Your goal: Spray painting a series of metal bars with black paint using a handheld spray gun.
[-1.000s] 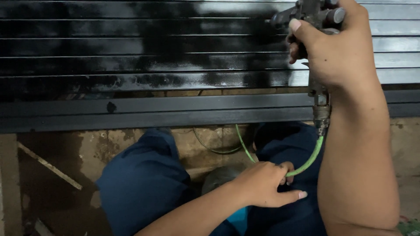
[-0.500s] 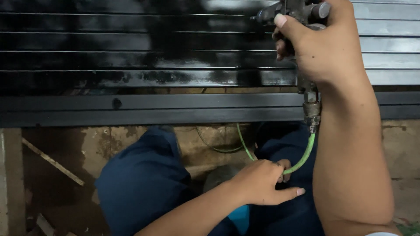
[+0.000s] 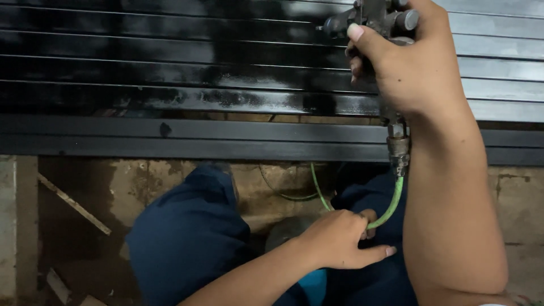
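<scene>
Gripped tight in the right hand, a metal spray gun points at the black slatted shutter; it looks heavy and rigid, best held by its handle. Lower down, the left hand pinches the soft green hose.

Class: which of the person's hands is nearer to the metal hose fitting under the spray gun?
Right. The right hand grips the grey metal spray gun just above the fitting; the left hand holds the thin green hose lower down.
</scene>
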